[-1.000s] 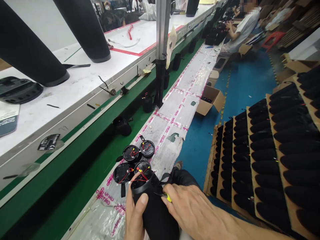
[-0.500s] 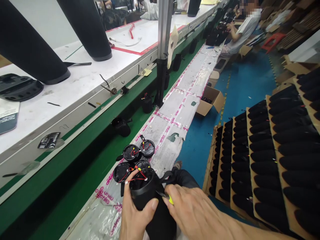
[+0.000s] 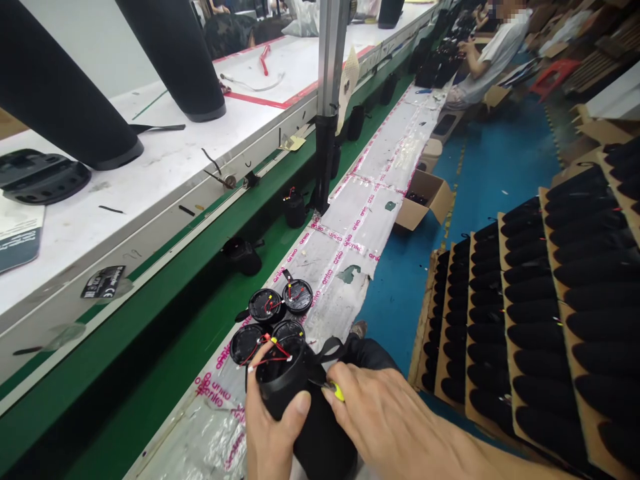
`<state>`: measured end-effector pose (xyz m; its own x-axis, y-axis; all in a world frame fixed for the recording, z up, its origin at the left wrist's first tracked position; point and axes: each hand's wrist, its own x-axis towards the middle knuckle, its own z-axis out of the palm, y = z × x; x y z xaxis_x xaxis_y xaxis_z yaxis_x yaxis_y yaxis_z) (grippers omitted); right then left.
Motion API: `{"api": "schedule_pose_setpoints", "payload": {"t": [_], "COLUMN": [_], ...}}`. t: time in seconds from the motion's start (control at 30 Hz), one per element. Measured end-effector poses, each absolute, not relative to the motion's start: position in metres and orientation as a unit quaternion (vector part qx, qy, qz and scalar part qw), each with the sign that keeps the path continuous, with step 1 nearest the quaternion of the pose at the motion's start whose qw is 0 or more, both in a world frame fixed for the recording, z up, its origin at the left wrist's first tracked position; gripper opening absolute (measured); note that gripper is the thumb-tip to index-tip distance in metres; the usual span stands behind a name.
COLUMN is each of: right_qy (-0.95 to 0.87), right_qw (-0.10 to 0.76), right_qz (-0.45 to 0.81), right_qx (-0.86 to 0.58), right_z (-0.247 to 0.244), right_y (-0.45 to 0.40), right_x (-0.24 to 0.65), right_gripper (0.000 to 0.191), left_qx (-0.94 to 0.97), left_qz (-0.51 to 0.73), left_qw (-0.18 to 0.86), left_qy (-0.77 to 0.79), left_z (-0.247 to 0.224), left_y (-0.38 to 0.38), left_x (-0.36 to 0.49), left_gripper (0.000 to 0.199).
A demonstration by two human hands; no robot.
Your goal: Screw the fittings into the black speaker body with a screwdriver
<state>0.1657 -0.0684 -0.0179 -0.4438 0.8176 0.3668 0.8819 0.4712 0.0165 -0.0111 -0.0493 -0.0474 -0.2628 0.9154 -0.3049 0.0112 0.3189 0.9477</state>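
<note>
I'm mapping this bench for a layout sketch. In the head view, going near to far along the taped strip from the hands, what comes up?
Black cylinder housing gripped by the left hand → four round black caps with red wires → open cardboard box → seated person.

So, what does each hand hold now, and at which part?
The left hand grips the black cylinder by its side, just below the open rim. The right hand pinches a small yellow-tipped tool in its fingers, against the cylinder.

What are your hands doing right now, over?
Left hand gripping black cylinder. Right hand holding yellow-tipped tool at its rim. Red wires across the open top. Four round caps lying just beyond.
</note>
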Motion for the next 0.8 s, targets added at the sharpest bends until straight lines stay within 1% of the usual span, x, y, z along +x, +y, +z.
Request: {"api": "schedule_pose_setpoints", "payload": {"t": [0.1,0.2,0.27,0.4,0.57,0.7,0.8], "right_qy": [-0.849,-0.845,-0.841,-0.836,-0.816,-0.832,-0.847], "right_qw": [0.142,0.151,0.165,0.182,0.203,0.166,0.144], "right_qz": [-0.105,-0.079,-0.063,-0.07,-0.052,-0.046,-0.076], "right_qx": [-0.498,-0.507,-0.512,-0.513,-0.539,-0.528,-0.506], "right_z": [-0.014,-0.01,-0.008,-0.005,-0.001,-0.003,-0.009], "right_y": [-0.071,-0.07,-0.069,-0.068,-0.065,-0.066,-0.072], "right_x": [0.169,0.171,0.171,0.171,0.167,0.167,0.17], "right_gripper": [0.031,0.027,0.028,0.029,0.031,0.031,0.032], "left_qx": [0.359,0.31,0.275,0.245,0.167,0.179,0.222], "left_qz": [0.463,0.482,0.493,0.517,0.52,0.513,0.508], "left_qw": [0.46,0.519,0.561,0.574,0.597,0.601,0.585], "left_qy": [0.667,0.634,0.606,0.586,0.587,0.586,0.592], "left_z": [-0.052,-0.056,-0.058,-0.059,-0.059,-0.064,-0.065], "left_y": [-0.054,-0.058,-0.06,-0.062,-0.063,-0.065,-0.065], "left_x": [-0.01,-0.008,-0.006,-0.003,-0.001,-0.002,-0.005], "left_gripper": [0.091,0.089,0.086,0.081,0.082,0.079,0.081]}}
